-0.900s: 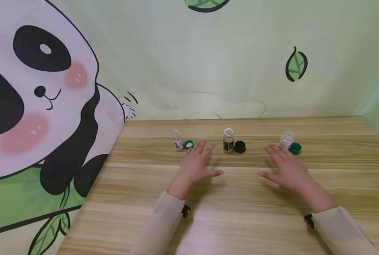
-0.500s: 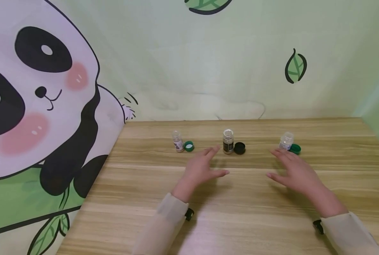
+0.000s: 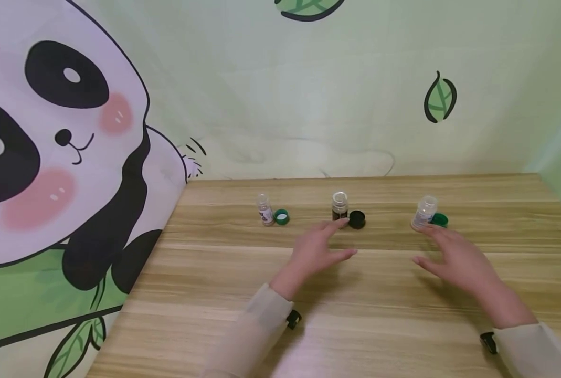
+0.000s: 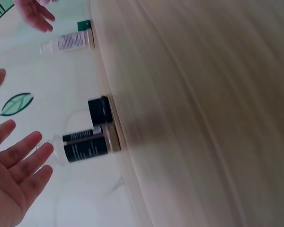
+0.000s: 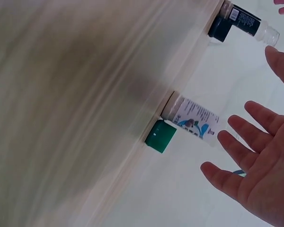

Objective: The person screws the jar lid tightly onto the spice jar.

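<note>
Three small clear bottles stand uncapped on the wooden table, each with a cap lying at its right. My left hand (image 3: 314, 251), fingers extended and thumb apart, hovers in front of the black-labelled bottle (image 3: 339, 202) and its black cap (image 3: 357, 220); it partly covers that bottle's label in the head view. Before the right-hand bottle (image 3: 426, 209), with its white label (image 5: 195, 120), my right hand (image 3: 462, 258) is spread in the air. Its green cap (image 5: 161, 135) sits against the base. Neither hand holds anything. Farther left stand a slimmer bottle (image 3: 264, 211) and a green cap (image 3: 282, 216).
The wooden table (image 3: 190, 273) runs back to a pale green cloth backdrop (image 3: 271, 94) printed with leaves and a large panda (image 3: 72, 121). The bottles stand in a row toward the table's far edge. A small dark device is strapped at each wrist.
Both hands have moved to the right and slightly toward the person. My left hand has gone from beside the left green cap to the middle bottle. Bottles and caps have stayed put.
</note>
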A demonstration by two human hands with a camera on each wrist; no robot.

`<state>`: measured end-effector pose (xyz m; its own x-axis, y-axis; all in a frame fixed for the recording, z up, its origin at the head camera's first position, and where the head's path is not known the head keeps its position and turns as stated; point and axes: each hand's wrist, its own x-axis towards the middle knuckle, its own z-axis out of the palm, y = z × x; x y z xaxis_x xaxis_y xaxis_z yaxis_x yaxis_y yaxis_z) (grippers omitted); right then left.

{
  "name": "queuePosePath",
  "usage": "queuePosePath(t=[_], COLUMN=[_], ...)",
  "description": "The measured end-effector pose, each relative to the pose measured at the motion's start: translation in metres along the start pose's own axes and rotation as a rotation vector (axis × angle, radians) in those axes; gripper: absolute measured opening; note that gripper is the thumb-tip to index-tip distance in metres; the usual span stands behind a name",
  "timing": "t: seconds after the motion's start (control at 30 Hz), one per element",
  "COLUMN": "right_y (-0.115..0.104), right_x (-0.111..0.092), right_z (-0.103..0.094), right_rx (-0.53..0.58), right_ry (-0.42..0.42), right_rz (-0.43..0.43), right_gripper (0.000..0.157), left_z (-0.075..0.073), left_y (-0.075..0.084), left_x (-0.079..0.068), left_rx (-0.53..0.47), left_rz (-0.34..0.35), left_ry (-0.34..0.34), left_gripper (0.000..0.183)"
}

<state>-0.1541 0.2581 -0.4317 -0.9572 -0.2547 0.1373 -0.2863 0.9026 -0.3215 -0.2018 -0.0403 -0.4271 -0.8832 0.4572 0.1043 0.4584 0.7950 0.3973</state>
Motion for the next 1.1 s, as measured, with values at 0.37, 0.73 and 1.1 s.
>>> queuePosePath(t=[0.37,0.73,1.1], right_y=[0.012,0.029,0.046], right_x=[0.0,0.001,0.007], right_z=[-0.011,-0.02,-0.019], right_rx=[0.018,0.006,0.1], right_ry=[-0.051,-0.058,-0.047], right_rz=[0.047,0.081,0.119], right_gripper=[0.072,0.07,0.067], left_z=[0.017,0.027,0.032], left_y=[0.017,0.033,0.054], left_x=[0.018,0.035,0.057], left_rx=[-0.215,-0.284,-0.393], left_rz=[0.108,0.109,0.09], left_ry=[-0.11,-0.157,-0.152], left_gripper=[0.055,0.055,0.055])
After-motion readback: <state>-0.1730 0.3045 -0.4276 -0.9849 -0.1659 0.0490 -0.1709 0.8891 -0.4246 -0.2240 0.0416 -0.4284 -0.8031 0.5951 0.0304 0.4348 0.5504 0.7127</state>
